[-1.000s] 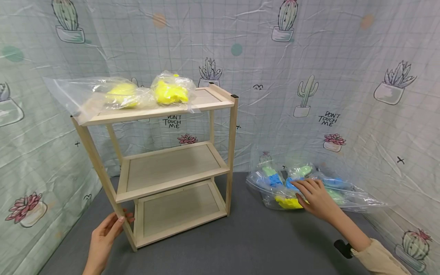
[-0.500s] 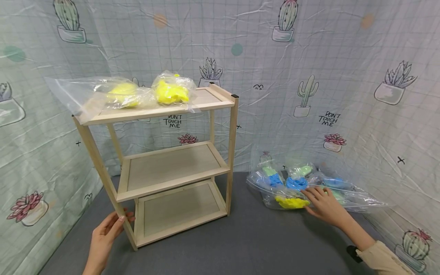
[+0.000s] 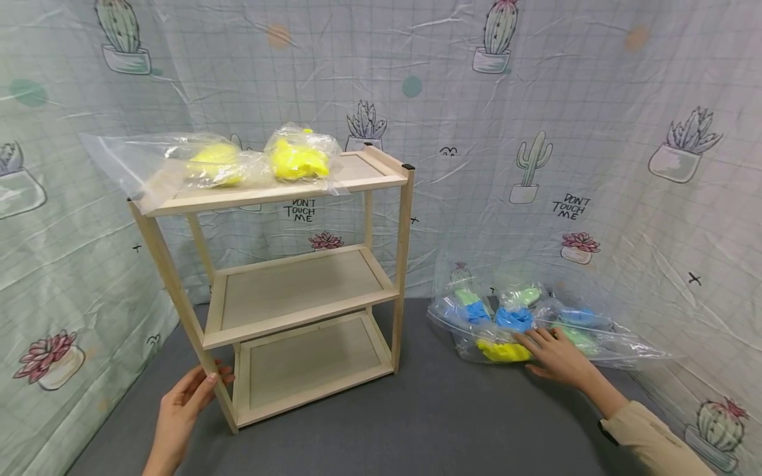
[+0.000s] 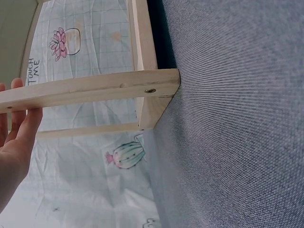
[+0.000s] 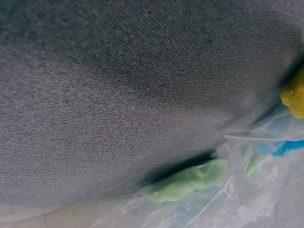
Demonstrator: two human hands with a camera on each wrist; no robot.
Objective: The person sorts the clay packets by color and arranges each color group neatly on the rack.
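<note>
A three-tier wooden shelf (image 3: pixel 300 324) stands at the left in the head view. My left hand (image 3: pixel 184 400) grips its front left post low down, thumb in front and fingertips showing on the far side. The left wrist view also shows these fingers (image 4: pixel 29 126) against the post (image 4: pixel 95 88). At the right, my right hand (image 3: pixel 559 357) lies palm down with loosely extended fingers over a pile of clear plastic bags (image 3: pixel 631 347). Its fingertips are beside a yellow lump (image 3: pixel 503 351) in a bag; whether they touch the plastic I cannot tell. The right wrist view does not show the hand.
Two clear bags with yellow contents (image 3: pixel 297 160) lie on the top shelf, one overhanging its left end. Blue lumps (image 3: pixel 514 318) and green lumps (image 5: pixel 190 183) are in the right pile. A grey cloth surface (image 3: pixel 428 423) lies underneath; cactus-print curtains (image 3: pixel 446 119) surround it.
My right hand first drew back right and down from above the blue lump, then shifted slightly left and lower beside the yellow one. My left hand keeps its grip on the post.
</note>
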